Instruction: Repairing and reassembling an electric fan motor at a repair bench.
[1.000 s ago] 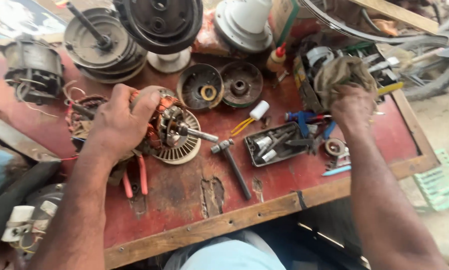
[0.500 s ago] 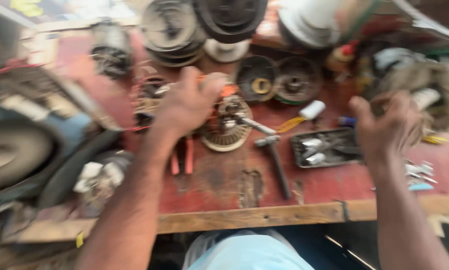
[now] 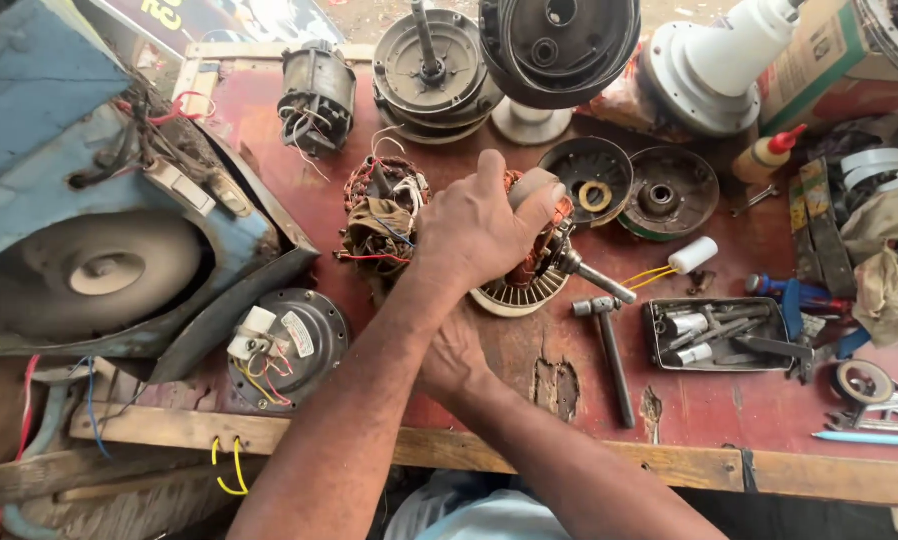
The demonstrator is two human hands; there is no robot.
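Red-painted wooden workbench [image 3: 729, 410], contents left to right.

- Left edge: one blue metal housing [image 3: 59, 130] with grey disc.
- Front edge, left: one round grey motor cover [image 3: 289, 345] with white and yellow wiring.
- Centre: one copper-wound fan motor stator with steel shaft [image 3: 544, 270], rear half hidden. Left hand [image 3: 484, 225] clamps over it, fingers curled tight. Right hand [image 3: 454, 355] lies beneath the left forearm; finger state cannot be told.
- Handling: best held square to the bench, clear of the windings.
- Right of centre: one steel hammer [image 3: 609, 345].
- Front-right: one grey tray of metal bits [image 3: 719, 335].
- Back edge: two dark round end caps [image 3: 629, 180].
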